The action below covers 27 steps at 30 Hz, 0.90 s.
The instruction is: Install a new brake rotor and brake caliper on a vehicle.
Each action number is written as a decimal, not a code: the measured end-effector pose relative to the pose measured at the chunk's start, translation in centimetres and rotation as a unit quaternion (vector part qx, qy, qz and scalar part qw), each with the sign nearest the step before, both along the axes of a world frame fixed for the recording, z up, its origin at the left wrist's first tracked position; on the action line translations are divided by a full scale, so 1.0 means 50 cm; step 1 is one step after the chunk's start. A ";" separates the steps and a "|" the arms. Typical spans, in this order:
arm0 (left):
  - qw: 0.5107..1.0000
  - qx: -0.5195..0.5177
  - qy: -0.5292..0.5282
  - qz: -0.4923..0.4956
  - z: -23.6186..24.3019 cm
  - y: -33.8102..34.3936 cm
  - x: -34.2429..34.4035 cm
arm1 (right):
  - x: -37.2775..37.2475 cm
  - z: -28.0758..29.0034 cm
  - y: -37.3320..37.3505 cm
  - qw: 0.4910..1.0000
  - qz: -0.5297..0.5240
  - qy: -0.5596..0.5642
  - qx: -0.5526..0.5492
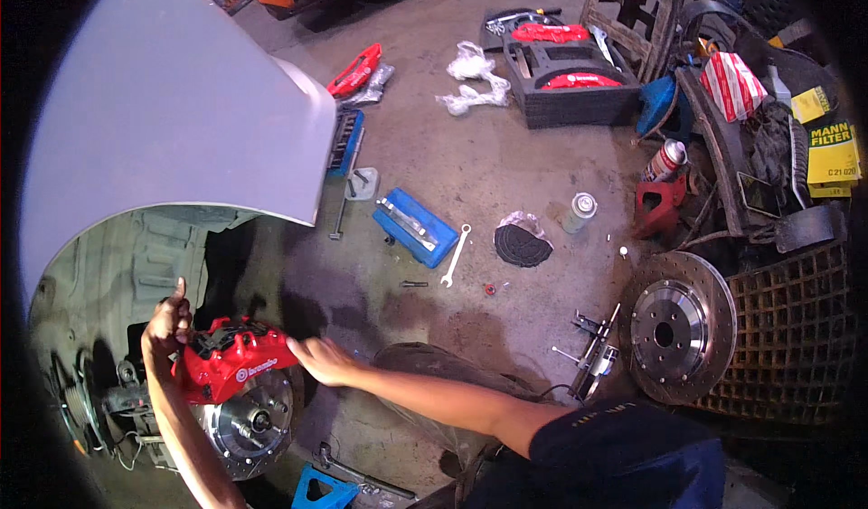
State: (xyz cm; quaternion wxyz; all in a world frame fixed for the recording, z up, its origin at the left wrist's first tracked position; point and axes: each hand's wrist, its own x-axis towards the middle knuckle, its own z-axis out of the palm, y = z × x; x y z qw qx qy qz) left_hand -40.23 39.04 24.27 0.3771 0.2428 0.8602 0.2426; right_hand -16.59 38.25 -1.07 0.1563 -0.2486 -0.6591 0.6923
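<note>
A red brake caliper (237, 362) sits over the edge of a shiny brake disc (242, 428) at the wheel hub, under the fender at lower left. My left hand (167, 325) is at the caliper's far left end, fingers curled and one digit pointing up; what lies inside the fingers is hidden. At the caliper's right end is my right hand (323, 361), its fingertips against or very close to the red body. Motion smears those fingers, so their grip is unclear. Dark brake pads (220, 335) show in the caliper's opening.
A grey fender (190, 93) overhangs the left side. On the floor lie a blue tool case (416, 227), a combination wrench (457, 256) and a spray can (581, 209). A foam box (579, 102) holds red calipers. Another brake disc (680, 328) leans at right; a blue stand (324, 491) is nearby.
</note>
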 end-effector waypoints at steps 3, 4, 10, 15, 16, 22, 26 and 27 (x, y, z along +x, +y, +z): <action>0.999 -0.012 -0.035 0.035 0.008 -0.030 -0.064 | 0.099 0.026 -0.055 0.989 0.077 -0.022 0.121; 0.965 0.048 0.248 -0.067 -0.029 -0.035 -0.079 | 0.091 0.021 -0.060 0.990 0.082 -0.016 0.112; 0.757 0.066 0.631 -0.156 -0.104 0.022 0.016 | 0.066 -0.034 -0.053 0.984 -0.002 -0.043 0.171; 0.991 0.033 -0.119 -0.051 0.013 -0.004 -0.071 | 0.058 -0.042 -0.067 0.991 0.008 -0.034 0.130; 0.995 0.031 -0.071 -0.062 0.003 -0.003 -0.064 | 0.067 -0.025 -0.046 0.994 0.059 -0.064 0.069; 0.687 0.158 0.643 -0.297 -0.103 0.010 0.011 | 0.037 -0.052 -0.067 0.991 0.009 -0.090 0.103; 0.943 0.053 0.306 -0.123 -0.029 0.032 -0.093 | 0.010 -0.026 -0.114 0.985 0.081 -0.104 0.113; 0.992 0.062 0.082 -0.078 -0.043 0.029 -0.048 | 0.015 -0.048 -0.117 0.983 0.088 -0.113 0.113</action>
